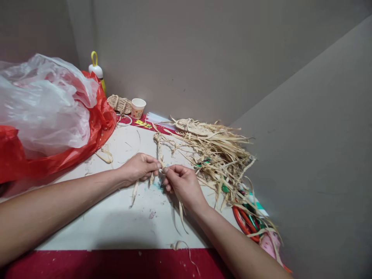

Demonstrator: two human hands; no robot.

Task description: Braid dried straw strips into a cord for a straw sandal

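Observation:
A thin braid of dried straw-like strips (159,145) runs down from the middle of the white board toward me. My left hand (141,167) pinches its lower end between thumb and finger. Close beside it, nearly touching, my right hand (180,182) pinches the same braid end from the right. Loose strip ends hang below both hands, one pale strip (135,192) under the left and another (181,217) under the right. The fingertips partly hide where the strips cross.
A heap of dried strips (229,155) with a woven sole (192,127) lies right. Behind stand a paper cup (138,108), another woven piece (119,104) and a yellow-white bottle (95,71). Plastic bags (52,112) fill the left. Orange-handled scissors (242,223) lie right on the white board (122,228).

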